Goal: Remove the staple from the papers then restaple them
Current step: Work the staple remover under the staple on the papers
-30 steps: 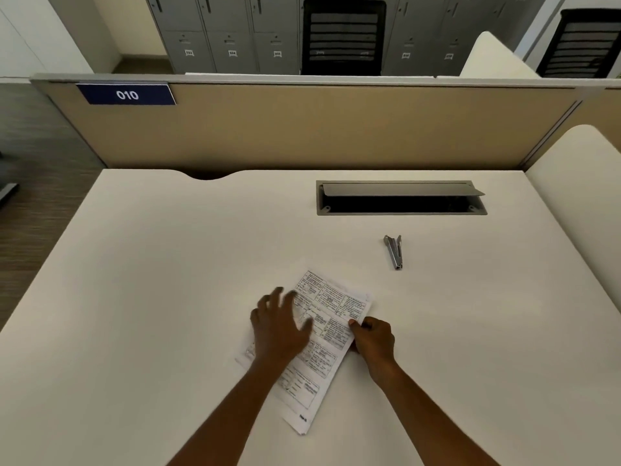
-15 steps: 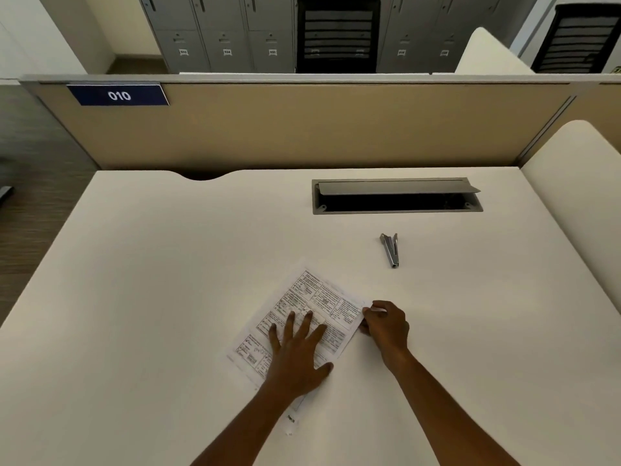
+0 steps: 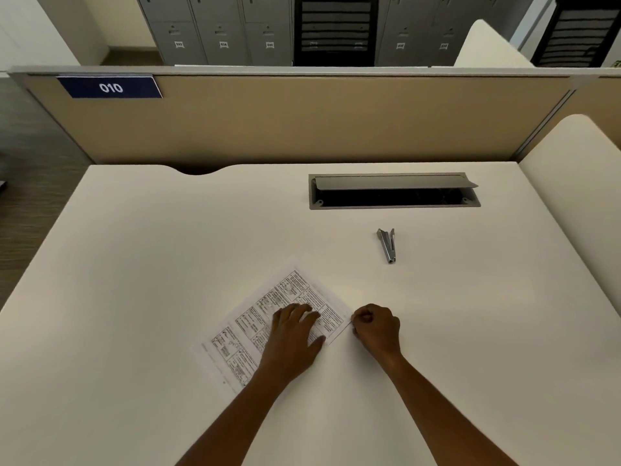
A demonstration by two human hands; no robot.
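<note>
Currently the papers lie flat on a white desk, turned diagonally, long axis running from about 7 o'clock to 1 o'clock, slightly left of frame centre and close to the near edge. Left hand sits palm-down on the sheet's right half, fingers extended and close together, thumb spread out toward 4 o'clock, pressing the stack to the desktop. Right hand is at 3 o'clock of the sheet's right corner, curled into a loose fist with thumb and forefinger pinched together right at that corner; cannot tell whether they actually grip the paper or a staple, too small to resolve. Stapler, grey metal, lies on the desk at roughly 1 o'clock from the hands, well apart from the papers, untouched. Beyond it, at 12 o'clock, a grey cable tray is recessed in the desktop with its flap tilted open. Desk's far edge has a shallow curved notch at 11 o'clock. A tan partition runs along the back with a blue plate reading 010 at upper left. Behind it: grey numbered lockers and two dark mesh chair backs. Another white desk surface at 3 o'clock, wood-look floor at 9 o'clock.
</note>
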